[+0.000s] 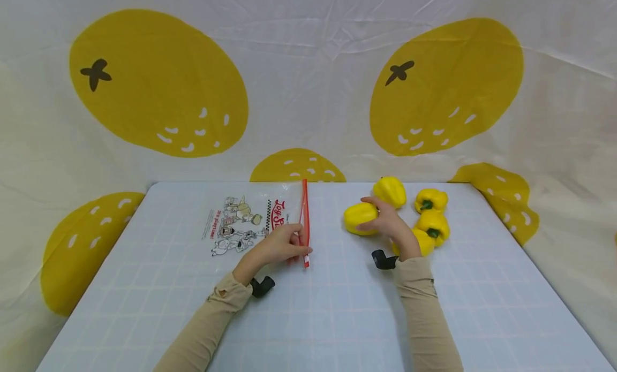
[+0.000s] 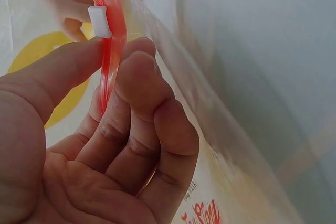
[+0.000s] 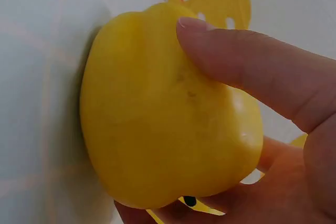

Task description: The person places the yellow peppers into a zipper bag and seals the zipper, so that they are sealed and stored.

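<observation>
A clear zip bag [image 1: 241,222] with cartoon print and a red zip edge lies flat at the left of the table. My left hand [image 1: 285,242] pinches that red edge near its white slider [image 2: 100,22], thumb on one side and curled fingers on the other. The bag's mouth is slightly parted. To the right, my right hand [image 1: 391,222] grips a yellow bell pepper [image 1: 359,218]. In the right wrist view its thumb lies across the pepper [image 3: 157,114], while the other fingers curl round the far side, partly hidden.
Several more yellow bell peppers stand around my right hand: one behind it [image 1: 389,192], one at the back right [image 1: 431,200], one below that [image 1: 433,226], and one partly covered by the wrist [image 1: 424,242]. A fruit-printed curtain [image 1: 308,93] hangs behind the white table [image 1: 337,318].
</observation>
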A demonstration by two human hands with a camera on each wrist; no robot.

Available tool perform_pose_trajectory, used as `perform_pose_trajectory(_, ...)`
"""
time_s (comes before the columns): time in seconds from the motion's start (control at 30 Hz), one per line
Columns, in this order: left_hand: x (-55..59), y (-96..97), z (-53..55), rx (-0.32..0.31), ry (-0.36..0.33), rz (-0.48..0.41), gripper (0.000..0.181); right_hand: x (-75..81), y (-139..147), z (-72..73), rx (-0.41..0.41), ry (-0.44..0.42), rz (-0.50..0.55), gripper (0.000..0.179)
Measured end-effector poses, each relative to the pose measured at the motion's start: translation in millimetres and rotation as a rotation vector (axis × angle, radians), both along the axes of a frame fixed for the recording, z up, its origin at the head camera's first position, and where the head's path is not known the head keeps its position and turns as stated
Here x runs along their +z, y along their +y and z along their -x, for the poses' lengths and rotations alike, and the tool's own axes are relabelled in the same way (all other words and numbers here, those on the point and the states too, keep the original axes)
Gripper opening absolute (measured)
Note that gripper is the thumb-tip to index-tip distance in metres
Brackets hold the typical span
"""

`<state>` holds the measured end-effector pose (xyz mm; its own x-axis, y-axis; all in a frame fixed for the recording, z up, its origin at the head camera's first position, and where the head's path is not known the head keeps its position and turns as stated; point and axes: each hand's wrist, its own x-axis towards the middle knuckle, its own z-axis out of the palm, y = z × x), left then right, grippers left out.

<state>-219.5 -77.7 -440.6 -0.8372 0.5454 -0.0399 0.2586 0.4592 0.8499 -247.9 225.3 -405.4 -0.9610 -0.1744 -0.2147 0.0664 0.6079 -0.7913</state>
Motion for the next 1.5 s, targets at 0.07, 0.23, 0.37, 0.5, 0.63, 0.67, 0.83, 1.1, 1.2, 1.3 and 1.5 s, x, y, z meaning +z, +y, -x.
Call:
perform_pose_trajectory(0.07,0.3,0.3,0.2,-0.004,-0.002,0.007,0.024,-2.5,-3.3,0.2,0.010,0.004,-0.001,0.082)
perform_pose_trajectory(0.23,1.4,1.1,-0.1,-0.001,-0.010,0.012,0.024,-6.7,-5.9,1.9,-0.010,0.018,-0.005,0.084)
perform_pose_trajectory(0.37,1.6,1.8,-0.3,0.002,-0.009,0.015,0.024,-9.4,-4.8,4.1,-0.029,0.037,-0.011,0.084)
perform_pose_trajectory(0.5,1.3,2.7,0.0,0.014,0.015,0.046,0.025,-11.3,-4.2,6.2,-0.050,0.061,-0.009,0.085)
perform_pose_trajectory(0.63,1.3,4.4,1.3,0.021,0.074,0.077,0.027,-9.1,-6.8,9.5,-0.068,0.113,0.047,0.085)
perform_pose_trajectory(0.67,1.3,4.7,1.6,0.021,0.084,0.080,0.026,-7.6,-8.5,10.5,-0.073,0.124,0.069,0.085)
perform_pose_trajectory(0.83,1.9,4.9,1.6,0.027,0.107,0.089,0.026,2.2,-24.6,15.9,-0.096,0.134,0.191,0.087)
perform_pose_trajectory(1.1,5.1,4.0,1.0,0.018,0.131,0.078,0.027,-5.4,-59.9,22.4,-0.068,0.141,0.419,0.079)
perform_pose_trajectory(1.2,6.1,4.1,1.4,0.025,0.130,0.083,0.026,-15.8,-70.3,22.3,-0.032,0.122,0.441,0.075)
perform_pose_trajectory(1.3,7.6,4.2,1.6,0.028,0.138,0.090,0.026,-25.7,-75.8,22.6,-0.010,0.096,0.433,0.074)
perform_pose_trajectory(1.5,10.6,3.9,1.6,0.011,0.188,0.088,0.025,-36.9,-77.5,22.9,0.029,0.068,0.370,0.074)
